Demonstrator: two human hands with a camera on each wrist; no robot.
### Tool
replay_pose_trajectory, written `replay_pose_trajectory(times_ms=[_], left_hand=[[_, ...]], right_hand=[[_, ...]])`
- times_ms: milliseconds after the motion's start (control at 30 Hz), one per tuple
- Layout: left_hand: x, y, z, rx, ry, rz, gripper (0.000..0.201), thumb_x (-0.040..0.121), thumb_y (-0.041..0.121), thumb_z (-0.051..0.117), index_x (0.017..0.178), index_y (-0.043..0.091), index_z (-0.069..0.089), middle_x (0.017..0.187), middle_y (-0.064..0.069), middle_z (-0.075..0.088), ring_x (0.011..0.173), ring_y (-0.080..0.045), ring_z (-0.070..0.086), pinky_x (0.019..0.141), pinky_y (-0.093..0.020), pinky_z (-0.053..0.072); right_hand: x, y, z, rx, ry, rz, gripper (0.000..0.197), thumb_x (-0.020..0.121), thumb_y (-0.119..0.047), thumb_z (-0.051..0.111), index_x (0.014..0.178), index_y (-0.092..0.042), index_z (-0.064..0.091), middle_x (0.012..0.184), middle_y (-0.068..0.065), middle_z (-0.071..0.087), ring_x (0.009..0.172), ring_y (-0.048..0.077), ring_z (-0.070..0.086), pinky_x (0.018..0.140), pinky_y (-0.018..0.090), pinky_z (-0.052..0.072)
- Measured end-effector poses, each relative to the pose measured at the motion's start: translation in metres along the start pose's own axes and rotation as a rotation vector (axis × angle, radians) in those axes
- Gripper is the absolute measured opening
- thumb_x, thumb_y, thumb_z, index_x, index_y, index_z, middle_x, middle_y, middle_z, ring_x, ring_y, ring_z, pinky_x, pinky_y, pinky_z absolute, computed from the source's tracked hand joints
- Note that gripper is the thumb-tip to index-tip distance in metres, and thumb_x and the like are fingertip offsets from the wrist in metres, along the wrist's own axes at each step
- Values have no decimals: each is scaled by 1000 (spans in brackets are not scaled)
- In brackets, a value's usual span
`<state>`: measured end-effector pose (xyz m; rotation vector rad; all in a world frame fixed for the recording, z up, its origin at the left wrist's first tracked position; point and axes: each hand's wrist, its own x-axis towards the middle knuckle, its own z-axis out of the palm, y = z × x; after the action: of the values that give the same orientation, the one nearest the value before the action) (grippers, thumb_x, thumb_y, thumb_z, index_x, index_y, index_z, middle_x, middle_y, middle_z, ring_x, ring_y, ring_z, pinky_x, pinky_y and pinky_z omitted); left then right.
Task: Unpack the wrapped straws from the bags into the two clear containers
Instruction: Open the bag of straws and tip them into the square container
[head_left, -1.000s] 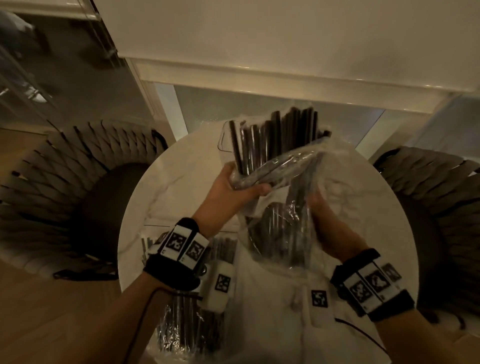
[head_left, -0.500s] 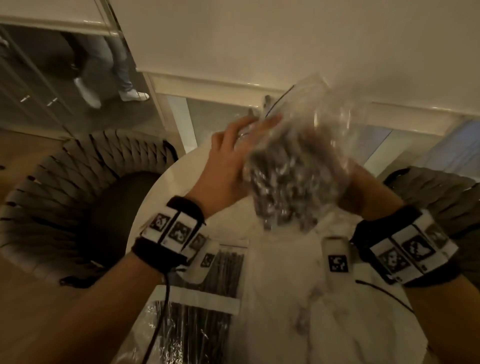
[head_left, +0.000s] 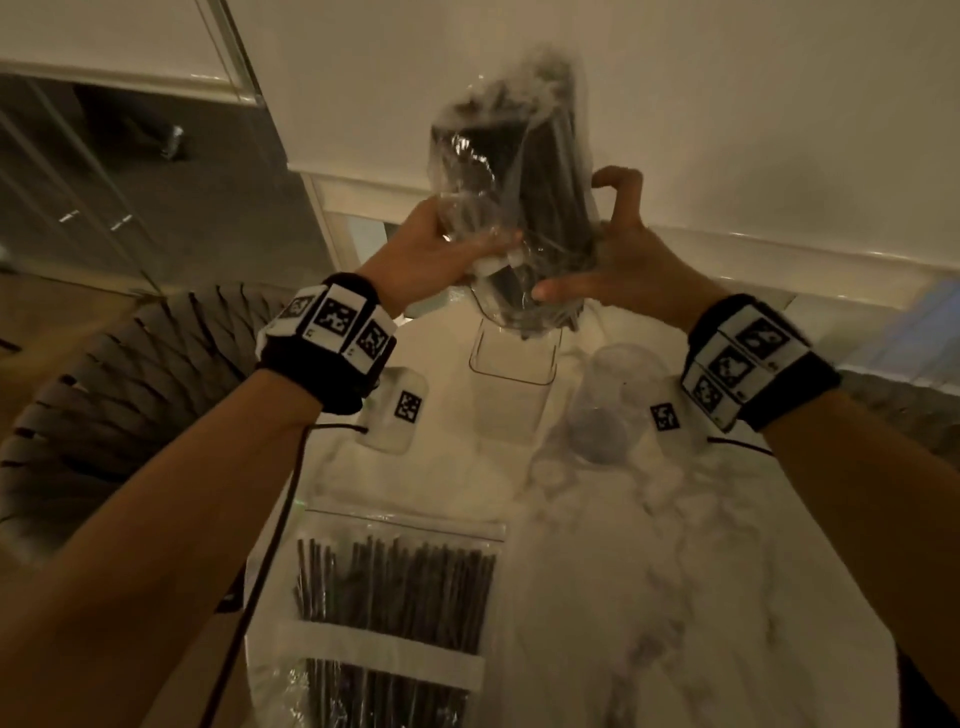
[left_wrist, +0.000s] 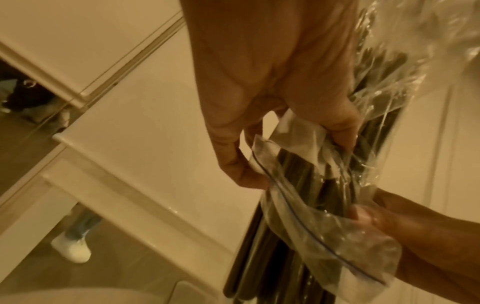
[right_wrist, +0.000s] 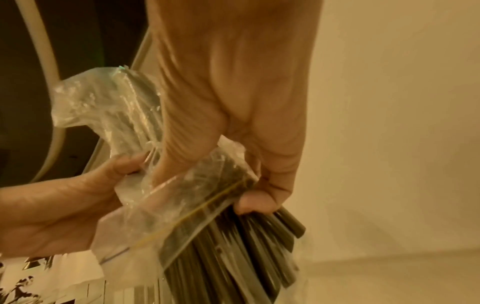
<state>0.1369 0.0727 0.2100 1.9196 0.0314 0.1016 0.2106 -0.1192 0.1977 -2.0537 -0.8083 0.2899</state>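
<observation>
Two clear containers (head_left: 511, 374) empty | both hands' fingers (head_left: 498, 244) grip upended clear zip bag (head_left: 511, 208) of dark wrapped straws (right_wrist: 233, 246) | second full bag (head_left: 389, 597) waits on tabletop (head_left: 649, 597)

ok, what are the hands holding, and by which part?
Both grip the bag of straws, upended, near its open zip end: left hand on one side, right hand on the other.
</observation>
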Motion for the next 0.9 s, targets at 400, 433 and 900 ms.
replay_pose_trajectory(times_ms=[400,433,900], left_hand=[[25,-44,4,225,-250,-89,55,80,54,62,128,30,51,120,13,61,105,-2,60,91,-26,54],[26,-47,2,267,-252,-93,55,79,54,65,128,32,51,122,13,59,110,-2,56,95,-21,50],[42,-54,-5,252,-28,56,62,79,30,73,133,16,46,118,8,52,111,-9,48,85,-8,40]], right_hand=[[21,29,32,56,134,171,81,70,-43,78,134,-21,33,109,4,65,74,20,72,53,30,59],[22,30,33,59,139,171,82,70,-44,78,134,-22,33,109,5,65,74,20,72,53,31,59],[17,29,31,175,258,188,67,77,-34,74,130,-16,37,92,-2,68,74,24,73,55,36,61]])
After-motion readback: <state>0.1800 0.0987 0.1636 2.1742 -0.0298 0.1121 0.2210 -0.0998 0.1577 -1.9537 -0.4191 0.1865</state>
